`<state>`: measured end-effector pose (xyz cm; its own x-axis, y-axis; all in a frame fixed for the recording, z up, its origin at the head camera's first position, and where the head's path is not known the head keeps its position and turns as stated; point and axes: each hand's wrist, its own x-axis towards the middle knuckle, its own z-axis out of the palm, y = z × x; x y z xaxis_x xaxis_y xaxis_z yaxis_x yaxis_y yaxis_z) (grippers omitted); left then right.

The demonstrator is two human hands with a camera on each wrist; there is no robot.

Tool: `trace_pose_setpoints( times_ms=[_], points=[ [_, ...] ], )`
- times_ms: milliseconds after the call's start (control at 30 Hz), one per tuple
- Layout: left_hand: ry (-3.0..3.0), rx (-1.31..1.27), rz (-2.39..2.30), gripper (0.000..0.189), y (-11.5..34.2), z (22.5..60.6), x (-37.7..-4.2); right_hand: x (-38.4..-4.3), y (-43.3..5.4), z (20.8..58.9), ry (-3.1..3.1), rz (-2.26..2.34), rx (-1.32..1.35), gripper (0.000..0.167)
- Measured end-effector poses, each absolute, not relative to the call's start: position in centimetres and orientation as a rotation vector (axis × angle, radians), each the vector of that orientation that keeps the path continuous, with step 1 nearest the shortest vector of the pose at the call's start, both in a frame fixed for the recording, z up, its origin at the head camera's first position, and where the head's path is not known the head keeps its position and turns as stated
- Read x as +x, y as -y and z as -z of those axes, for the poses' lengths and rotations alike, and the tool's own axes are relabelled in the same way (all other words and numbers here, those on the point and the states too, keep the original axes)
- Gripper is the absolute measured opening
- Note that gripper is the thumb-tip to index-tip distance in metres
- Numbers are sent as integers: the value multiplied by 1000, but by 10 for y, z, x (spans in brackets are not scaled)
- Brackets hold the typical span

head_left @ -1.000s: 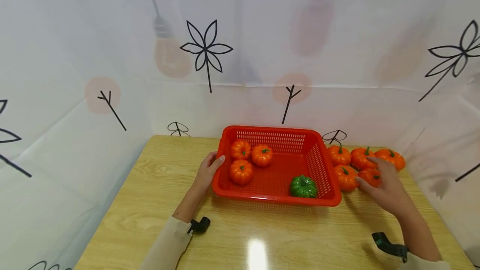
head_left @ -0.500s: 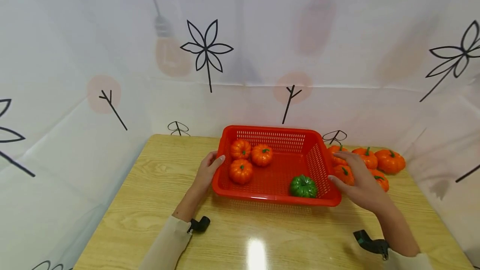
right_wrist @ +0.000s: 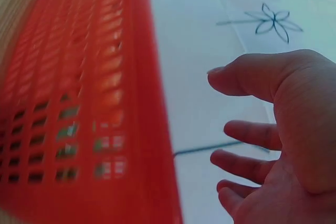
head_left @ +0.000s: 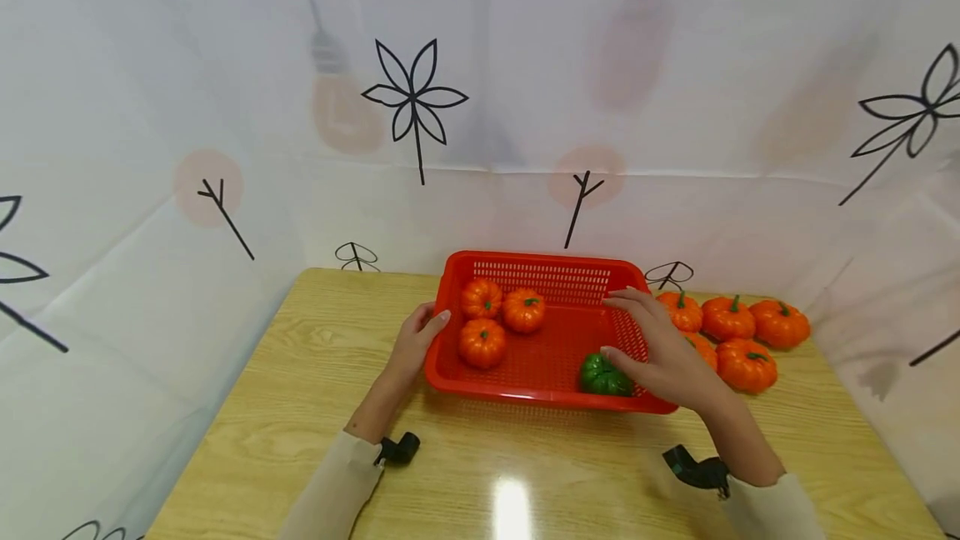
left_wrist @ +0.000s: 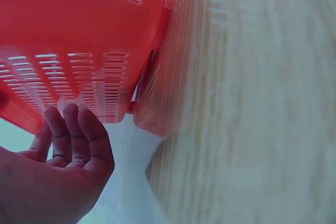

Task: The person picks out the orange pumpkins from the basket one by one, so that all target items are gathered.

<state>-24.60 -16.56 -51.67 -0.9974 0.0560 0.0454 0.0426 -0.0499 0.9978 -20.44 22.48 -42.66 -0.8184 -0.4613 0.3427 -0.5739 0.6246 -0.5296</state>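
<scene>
A red plastic basket [head_left: 517,395] with slotted walls stands on the table. My left hand [head_left: 408,344] grips its left side, thumb at the rim; in the left wrist view the fingers [left_wrist: 94,135] bear against the outside of the slotted wall. Inside, three small orange pumpkins [head_left: 482,344] cluster at the left, and a green pumpkin [head_left: 597,377] sits in the front right corner. Above that corner hovers my right hand [head_left: 667,357], fingers spread and holding nothing, partly covering the green pumpkin and the right rim. In the right wrist view, the right hand [right_wrist: 294,114] is beside the rim.
Several orange pumpkins [head_left: 747,365] lie in two rows on the wooden table [head_left: 330,307], right of the basket. One is partly hidden by my right hand. A white cloth [head_left: 510,107] with printed flowers hangs behind the table and along its sides.
My right hand has moved left, from over the orange pumpkins outside, across the basket's right rim to above the green pumpkin. The left hand and basket have stayed put.
</scene>
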Motion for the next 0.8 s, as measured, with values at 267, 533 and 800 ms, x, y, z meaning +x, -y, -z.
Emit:
trace_pose_setpoints(
  times_ms=[267,533,800],
  points=[
    [-2147,114,-2278,49,166,518,-244,-213,-194,417,2664,-1019,975,61],
    [-2169,104,-2266,49,166,518,-245,-224,-166,422,2666,-1036,1052,57],
    [-2166,104,-2265,49,166,516,-245,-232,-144,430,2687,-1069,1097,56]
  ],
)
